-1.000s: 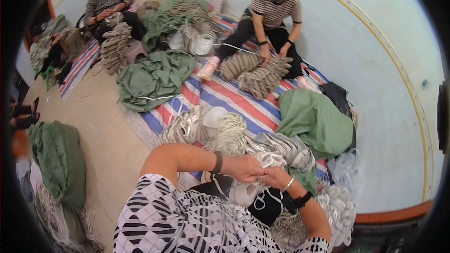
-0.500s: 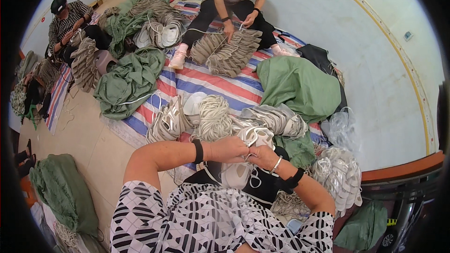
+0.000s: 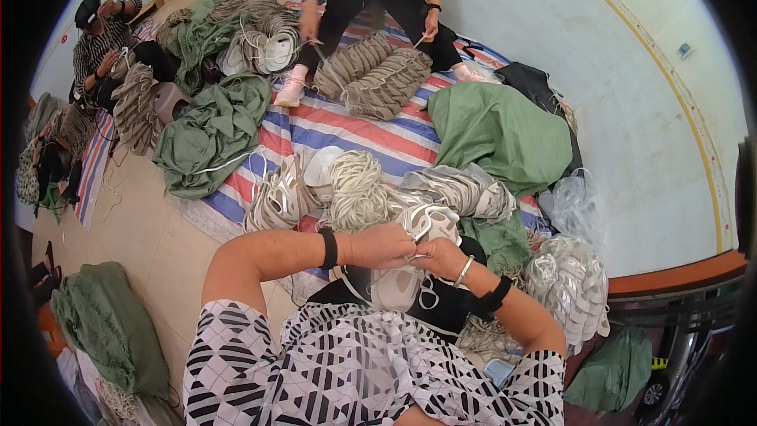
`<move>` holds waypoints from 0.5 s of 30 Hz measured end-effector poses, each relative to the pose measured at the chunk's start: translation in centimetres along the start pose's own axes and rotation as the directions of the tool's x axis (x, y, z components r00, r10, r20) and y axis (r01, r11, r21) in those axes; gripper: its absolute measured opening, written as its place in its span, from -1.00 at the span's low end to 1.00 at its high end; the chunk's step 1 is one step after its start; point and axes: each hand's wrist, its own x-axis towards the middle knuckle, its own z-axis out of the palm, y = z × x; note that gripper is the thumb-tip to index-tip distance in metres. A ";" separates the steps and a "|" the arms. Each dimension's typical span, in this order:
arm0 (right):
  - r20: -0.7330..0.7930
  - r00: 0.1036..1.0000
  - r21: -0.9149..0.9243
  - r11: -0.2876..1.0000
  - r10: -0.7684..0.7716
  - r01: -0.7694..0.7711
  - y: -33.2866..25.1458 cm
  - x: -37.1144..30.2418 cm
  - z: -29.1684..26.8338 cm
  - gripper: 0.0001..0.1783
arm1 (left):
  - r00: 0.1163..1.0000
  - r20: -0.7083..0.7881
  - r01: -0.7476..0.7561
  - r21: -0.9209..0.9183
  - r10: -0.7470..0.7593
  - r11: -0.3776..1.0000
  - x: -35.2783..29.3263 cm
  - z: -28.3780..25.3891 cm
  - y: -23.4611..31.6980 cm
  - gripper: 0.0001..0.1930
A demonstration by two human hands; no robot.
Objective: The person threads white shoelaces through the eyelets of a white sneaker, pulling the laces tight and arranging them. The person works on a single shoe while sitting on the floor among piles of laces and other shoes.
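Above my lap, my left hand (image 3: pixel 382 245) and my right hand (image 3: pixel 442 257) meet with fingers closed, pinching a white shoelace. A loop of this shoelace (image 3: pixel 428 297) hangs below my right hand. Just under the hands, a pale shoe upper (image 3: pixel 397 290) lies over my black-clad lap, partly hidden by my fingers. Beyond my knuckles is another white upper (image 3: pixel 443 222) with cut-out openings. A thick hank of cream laces (image 3: pixel 356 189) rests a little farther off, beside stacked grey-and-white uppers (image 3: pixel 281 199).
Striped sheeting (image 3: pixel 331 128) covers the floor. Across it, a co-worker sits over rows of brown uppers (image 3: pixel 386 83); another sits at far left. Green sacks (image 3: pixel 501 134) lie around, and plastic-wrapped white uppers (image 3: pixel 566 288) stand at my right.
My hands stay pinched together in nearly the same place. The co-worker opposite has spread both hands apart, pulling a cord around the brown uppers. The far-left person has raised an arm to the head.
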 end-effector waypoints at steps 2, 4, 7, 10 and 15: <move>0.001 1.000 -0.187 0.982 -0.028 0.028 -0.5 0.3 -0.2 -0.76 | 0.999 -0.031 0.013 -0.027 -0.014 1.000 -0.1 0.0 0.3 -0.80; -0.034 0.999 -0.379 0.925 -0.019 0.005 -0.3 0.1 0.4 -0.81 | 0.996 -0.085 0.024 -0.042 -0.027 0.999 -0.1 0.4 0.6 -0.79; -0.058 0.985 -0.602 0.793 -0.163 0.096 -0.2 -1.1 -2.4 -0.82 | 0.984 -0.129 0.116 -0.057 -0.123 0.992 -0.4 0.4 0.9 -0.79; -0.392 0.913 -0.621 0.765 -0.111 -0.173 2.8 -2.4 -9.1 -0.90 | 0.969 -0.106 0.209 -0.111 -0.221 0.971 -0.1 0.5 1.3 -0.77; -0.549 0.812 -0.475 0.873 -0.197 -0.110 0.8 -5.2 -10.9 -0.92 | 0.868 -0.386 0.301 -0.092 -0.312 0.949 6.0 -1.1 3.2 -0.70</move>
